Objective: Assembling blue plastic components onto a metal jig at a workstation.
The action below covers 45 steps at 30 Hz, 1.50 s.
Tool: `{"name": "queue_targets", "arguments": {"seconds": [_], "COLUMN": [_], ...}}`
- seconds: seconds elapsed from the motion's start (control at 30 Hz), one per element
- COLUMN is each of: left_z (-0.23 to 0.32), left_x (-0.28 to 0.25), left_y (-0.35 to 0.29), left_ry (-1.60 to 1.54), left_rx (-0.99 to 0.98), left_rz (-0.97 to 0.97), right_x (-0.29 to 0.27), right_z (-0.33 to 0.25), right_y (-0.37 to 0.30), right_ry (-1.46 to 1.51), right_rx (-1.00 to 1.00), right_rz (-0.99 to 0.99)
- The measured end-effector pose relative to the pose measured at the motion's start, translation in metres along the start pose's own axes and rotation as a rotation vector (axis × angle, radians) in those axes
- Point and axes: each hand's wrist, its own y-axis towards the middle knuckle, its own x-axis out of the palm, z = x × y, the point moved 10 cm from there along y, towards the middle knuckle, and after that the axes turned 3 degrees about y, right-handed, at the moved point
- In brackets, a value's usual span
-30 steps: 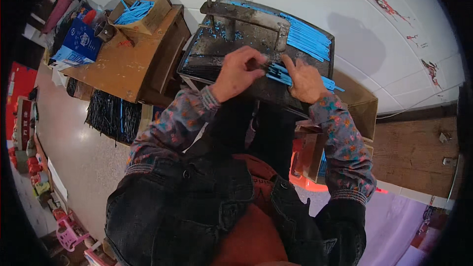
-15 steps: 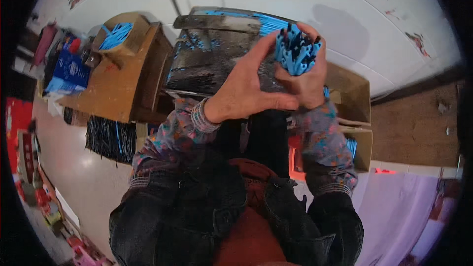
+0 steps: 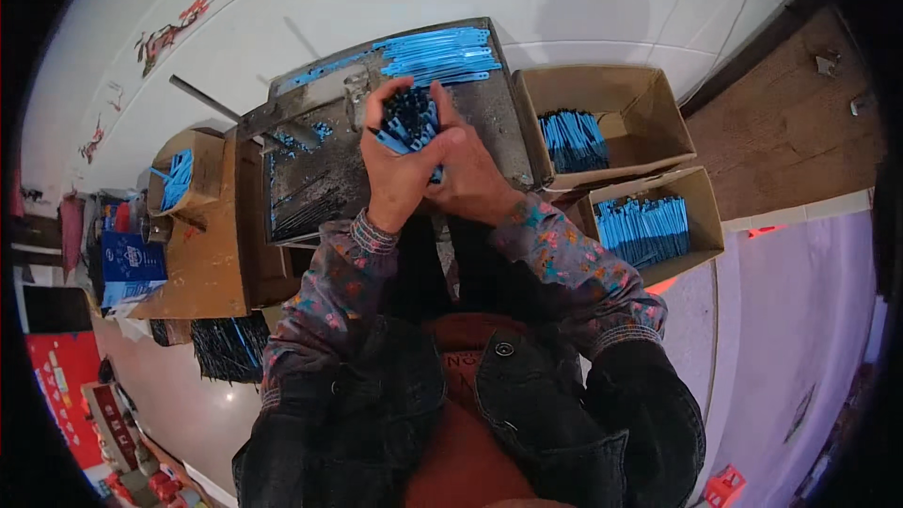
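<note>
A bundle of thin blue strips with black ends, which look like hacksaw blades, stands upright between my hands. My left hand wraps around its left side, and my right hand closes on it from the right, thumbs meeting in front. The lower part of the bundle is mostly hidden by my palms. Just beyond my hands, on the dark, dirty worktop, lies a row of flat blue strips with holes at their ends. Thin black strips are spread at the worktop's near left.
At the right stand two cardboard boxes, the farther and the nearer, holding blue strips. A metal rod juts over the worktop's left side. Farther left, a wooden table carries a small carton of blue pieces. A white wall rises behind.
My hands and the bundle have come down and left, closer to the worktop. My left hand, earlier spread at the side, now wraps the bundle too. The view has shifted, showing more of the right boxes.
</note>
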Motion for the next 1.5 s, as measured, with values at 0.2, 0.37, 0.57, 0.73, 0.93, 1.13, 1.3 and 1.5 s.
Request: {"name": "queue_targets", "arguments": {"seconds": [0.2,0.37,0.57,0.73,0.93,1.13,1.3,1.5], "left_z": [0.009,0.016,0.004,-0.028,-0.028,-0.035,-0.033,-0.015], "left_x": [0.033,0.081,0.012,-0.033,-0.018,-0.021,-0.02,-0.089], "left_y": [0.012,0.02,-0.02,-0.049,-0.046,-0.051,-0.047,-0.054], "left_ry": [-0.587,-0.505,0.486,0.78,0.887,0.926,0.777,0.7], "left_rx": [-0.243,-0.042,0.257,0.169,0.168,0.101,0.191,0.221], "left_rz": [-0.009,-0.173,-0.436,-0.357,-0.383,-0.398,-0.369,-0.2], "right_x": [-0.031,-0.102,-0.243,-0.207,-0.133,-0.093,-0.15,-0.153], "right_z": [-0.002,0.019,0.178,0.281,0.345,0.397,0.484,0.336], "right_y": [0.013,0.014,-0.045,-0.072,-0.081,-0.116,-0.133,-0.093], "right_ry": [0.058,-0.086,-0.242,-0.313,-0.301,-0.261,-0.219,-0.068], "right_rx": [0.243,0.055,0.688,0.833,0.837,0.831,0.805,0.715], "right_rz": [-0.045,0.152,0.174,0.045,-0.003,-0.092,-0.205,-0.124]}}
